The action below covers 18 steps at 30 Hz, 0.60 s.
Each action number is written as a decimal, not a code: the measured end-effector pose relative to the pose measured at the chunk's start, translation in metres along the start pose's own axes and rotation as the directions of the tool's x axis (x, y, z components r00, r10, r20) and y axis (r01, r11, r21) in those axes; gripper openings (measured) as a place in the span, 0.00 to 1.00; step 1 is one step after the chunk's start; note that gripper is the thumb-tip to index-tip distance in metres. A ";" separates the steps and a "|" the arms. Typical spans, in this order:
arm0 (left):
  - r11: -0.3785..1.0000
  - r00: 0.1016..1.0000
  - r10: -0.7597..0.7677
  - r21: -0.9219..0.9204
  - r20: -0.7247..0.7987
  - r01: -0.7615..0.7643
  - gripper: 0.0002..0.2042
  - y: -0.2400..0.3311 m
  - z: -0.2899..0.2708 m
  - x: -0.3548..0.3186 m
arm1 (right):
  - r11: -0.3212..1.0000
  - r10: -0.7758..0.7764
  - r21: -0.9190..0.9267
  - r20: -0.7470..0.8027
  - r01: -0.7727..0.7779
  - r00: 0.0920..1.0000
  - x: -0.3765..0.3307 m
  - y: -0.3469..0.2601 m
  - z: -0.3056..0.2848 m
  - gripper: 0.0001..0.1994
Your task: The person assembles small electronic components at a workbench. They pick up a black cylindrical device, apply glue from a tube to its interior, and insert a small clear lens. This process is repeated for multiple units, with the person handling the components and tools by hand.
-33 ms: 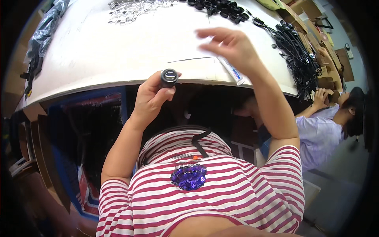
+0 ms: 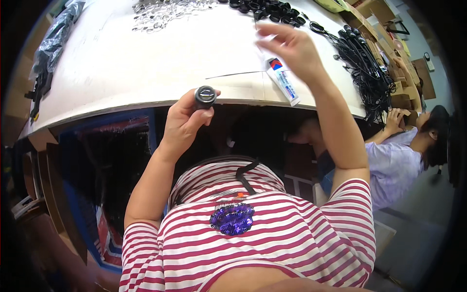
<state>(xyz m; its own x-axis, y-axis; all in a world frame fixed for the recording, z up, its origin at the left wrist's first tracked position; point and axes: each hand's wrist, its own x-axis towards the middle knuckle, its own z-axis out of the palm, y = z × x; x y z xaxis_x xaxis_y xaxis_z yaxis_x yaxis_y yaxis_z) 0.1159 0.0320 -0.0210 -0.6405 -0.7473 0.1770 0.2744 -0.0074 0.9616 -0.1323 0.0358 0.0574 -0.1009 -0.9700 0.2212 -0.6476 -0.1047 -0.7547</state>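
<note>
My left hand is closed around a black cylinder just in front of the table's near edge. Its round, glassy end faces up, and its lower part is hidden by my fingers. Over the table, to the right, my right hand is raised, with thumb and forefinger apart and slightly blurred. I see nothing between them. Below this hand lies a white squeeze tube with a blue and red end. A thin dark rod lies on the table to its left.
Clear rings or discs and black ring-shaped parts lie along the white table's far side. Black cables are heaped at the right, near a seated person. Plastic-wrapped black items are at the left.
My right hand has shifted slightly right and up, uncovering more of the squeeze tube. My left hand has moved slightly left with the black cylinder.
</note>
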 end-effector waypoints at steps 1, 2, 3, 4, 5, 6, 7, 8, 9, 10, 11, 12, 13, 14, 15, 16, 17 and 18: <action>1.000 1.000 -0.011 0.015 -0.011 0.011 0.16 0.002 -0.001 -0.001 | 0.988 0.017 -0.150 -0.128 -0.037 0.992 0.013 0.016 -0.015 0.18; 1.000 1.000 -0.011 -0.002 -0.002 0.011 0.16 0.001 -0.001 0.000 | 0.968 0.001 -0.246 -0.215 -0.055 0.977 0.024 0.047 -0.031 0.21; 1.000 1.000 -0.012 -0.019 0.002 0.012 0.17 -0.001 -0.002 0.000 | 0.938 -0.025 -0.338 -0.295 -0.080 0.955 0.033 0.080 -0.043 0.23; 0.999 1.000 -0.012 -0.034 0.000 0.012 0.17 -0.003 -0.002 0.001 | 0.888 -0.027 -0.439 -0.346 -0.136 0.938 0.041 0.100 -0.049 0.23; 0.999 1.000 -0.013 -0.039 0.005 0.013 0.17 -0.003 -0.002 0.001 | 0.825 -0.034 -0.529 -0.395 -0.197 0.918 0.047 0.117 -0.051 0.23; 0.999 1.000 -0.012 -0.042 0.008 0.012 0.18 -0.003 -0.002 0.001 | 0.785 0.008 -0.555 -0.436 -0.276 0.900 0.052 0.134 -0.050 0.23; 0.999 1.000 -0.013 -0.042 0.008 0.014 0.19 -0.003 -0.002 0.000 | 0.772 0.012 -0.574 -0.415 -0.272 0.910 0.055 0.136 -0.051 0.23; 0.999 1.000 0.004 -0.042 0.006 -0.004 0.20 -0.005 -0.003 0.000 | 0.759 0.017 -0.593 -0.395 -0.269 0.919 0.057 0.137 -0.051 0.23; 0.999 1.000 0.011 -0.041 0.007 -0.011 0.20 -0.005 -0.003 0.002 | 0.744 0.023 -0.613 -0.375 -0.267 0.927 0.059 0.139 -0.053 0.23; 0.999 1.000 0.010 -0.038 0.003 -0.010 0.20 -0.004 -0.005 0.001 | 0.768 0.036 -0.579 -0.389 -0.274 0.921 0.061 0.140 -0.054 0.22; 0.999 1.000 0.009 -0.037 0.000 -0.009 0.19 -0.003 -0.006 0.000 | 0.795 0.059 -0.534 -0.403 -0.287 0.913 0.059 0.140 -0.055 0.22; 0.999 1.000 0.006 -0.040 0.000 -0.006 0.19 -0.003 -0.007 0.001 | 0.820 0.085 -0.487 -0.416 -0.301 0.905 0.056 0.139 -0.058 0.21; 0.999 1.000 0.000 -0.041 -0.007 -0.001 0.19 -0.003 -0.008 0.001 | 0.843 0.112 -0.439 -0.422 -0.311 0.900 0.053 0.134 -0.057 0.21; 0.999 1.000 -0.007 -0.043 -0.017 0.006 0.19 -0.004 -0.009 0.000 | 0.861 0.047 -0.450 -0.393 -0.236 0.919 0.050 0.126 -0.055 0.20; 0.999 1.000 -0.007 -0.048 -0.011 0.006 0.20 -0.005 -0.010 0.001 | 0.894 0.070 -0.390 -0.365 -0.220 0.928 0.045 0.115 -0.052 0.18; 0.999 1.000 -0.011 -0.048 -0.010 0.011 0.20 -0.005 -0.009 0.000 | 0.955 0.020 -0.276 -0.307 -0.109 0.951 0.040 0.099 -0.042 0.17; 0.999 1.000 -0.017 -0.048 -0.007 0.017 0.20 -0.005 -0.008 0.000 | 0.989 -0.035 -0.147 -0.259 -0.004 0.965 0.034 0.082 -0.029 0.16; 0.998 1.000 -0.023 -0.053 -0.004 0.023 0.20 -0.006 -0.008 -0.001 | 0.996 -0.081 -0.063 -0.185 0.070 0.979 0.029 0.063 -0.012 0.15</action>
<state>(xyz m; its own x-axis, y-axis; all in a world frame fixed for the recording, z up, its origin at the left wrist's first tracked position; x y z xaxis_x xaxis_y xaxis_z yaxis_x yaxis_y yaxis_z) 0.1205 0.0271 -0.0285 -0.6437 -0.7497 0.1535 0.2974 -0.0602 0.9529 -0.1853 0.0035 0.0234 -0.1861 -0.9011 0.3916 -0.6997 -0.1583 -0.6967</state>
